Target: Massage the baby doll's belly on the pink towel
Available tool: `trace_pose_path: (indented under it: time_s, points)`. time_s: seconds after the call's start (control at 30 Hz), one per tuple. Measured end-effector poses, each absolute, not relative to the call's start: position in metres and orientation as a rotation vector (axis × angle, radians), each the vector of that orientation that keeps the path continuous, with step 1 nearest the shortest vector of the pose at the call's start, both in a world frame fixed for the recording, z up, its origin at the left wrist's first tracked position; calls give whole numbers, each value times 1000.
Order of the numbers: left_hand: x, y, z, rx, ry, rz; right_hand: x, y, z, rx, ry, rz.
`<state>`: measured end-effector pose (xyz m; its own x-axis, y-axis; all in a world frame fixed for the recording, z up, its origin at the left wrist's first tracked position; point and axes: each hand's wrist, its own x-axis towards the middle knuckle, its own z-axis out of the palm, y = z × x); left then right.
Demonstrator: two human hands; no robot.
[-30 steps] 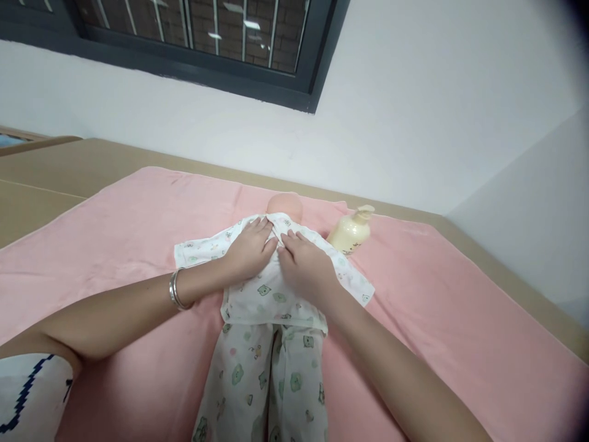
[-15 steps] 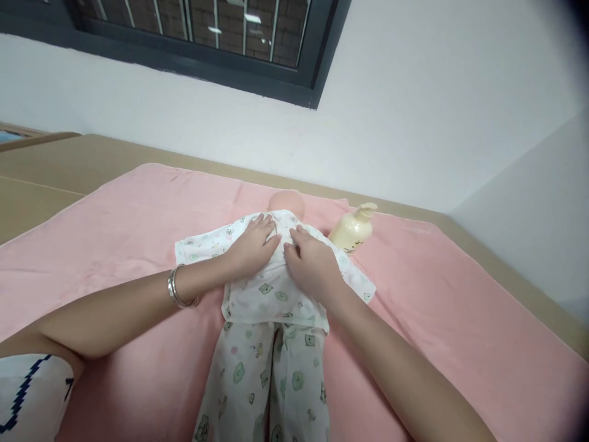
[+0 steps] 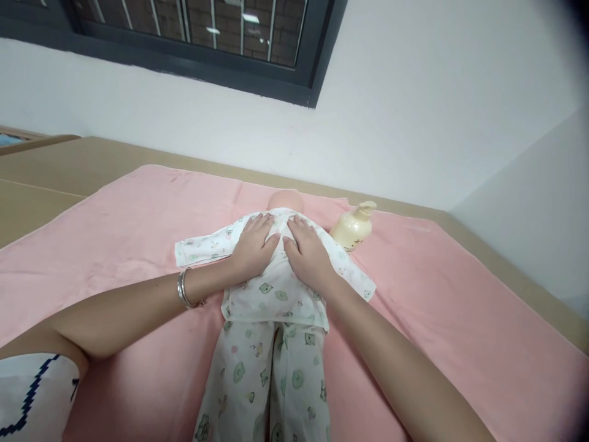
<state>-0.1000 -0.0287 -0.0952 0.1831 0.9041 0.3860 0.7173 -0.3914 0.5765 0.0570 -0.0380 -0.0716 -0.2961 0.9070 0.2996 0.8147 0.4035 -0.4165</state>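
Pink cloth [image 3: 115, 227] ran out left of the hands, and look, the left hand [image 3: 252, 245] lay palm down, fingers together, thumb out, pinching nothing! Under both palms was the patterned top [image 3: 276, 301], worn by a doll whose head [image 3: 286, 201] showed just past the fingertips; nearer than the wrists, patterned trousers [image 3: 257, 368]. So both garments were on; anything left to do couldn't be told. Then the right hand [image 3: 310, 255], equally flat, gripping nothing, and just right of it, a pump bottle [image 3: 352, 230]!

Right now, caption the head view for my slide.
Left hand and right hand rest on a white, green-printed fabric top over pink cloth.
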Motion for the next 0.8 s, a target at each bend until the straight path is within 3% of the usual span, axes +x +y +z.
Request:
trace_pose_path:
  time_s: [0.8]
  points:
    - [-100, -39, -97, 2267, 1555, 1036, 68, -34, -70, -1356, -2160, 283]
